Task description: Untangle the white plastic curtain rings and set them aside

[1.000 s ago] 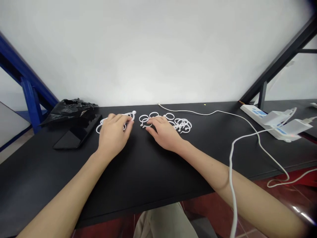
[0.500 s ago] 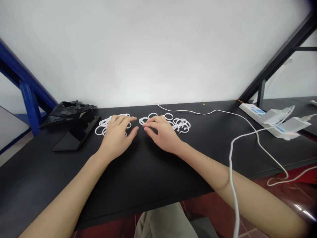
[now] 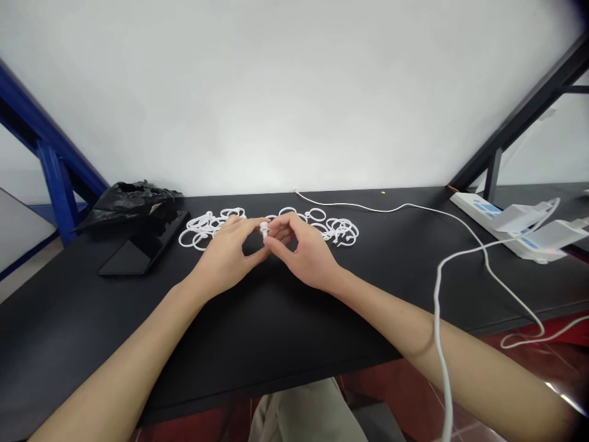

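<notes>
A small white plastic piece (image 3: 264,229) is upright between the fingertips of both hands; its lower end is partly covered. My left hand (image 3: 234,245) touches it from the left, with index finger and thumb curved around a gap. My right hand (image 3: 299,245) pinches it from the right with thumb and fingers, the palm turned inward. Beside my left hand lies a pile of white plastic rings (image 3: 196,230). Behind and to the right of my right hand spreads another group of white rings (image 3: 343,232), partly hidden by that hand.
At left on the black table (image 3: 285,331) lie a dark tablet-like device (image 3: 133,252) and a crumpled black plastic bag (image 3: 129,202). A white power strip (image 3: 483,215) with plugged-in adapters stands at right. A white cable (image 3: 437,307) loops over my right forearm.
My hands have come together, closing the gap between them. The small white piece now shows upright between their fingertips. My right hand has lifted slightly from the rings.
</notes>
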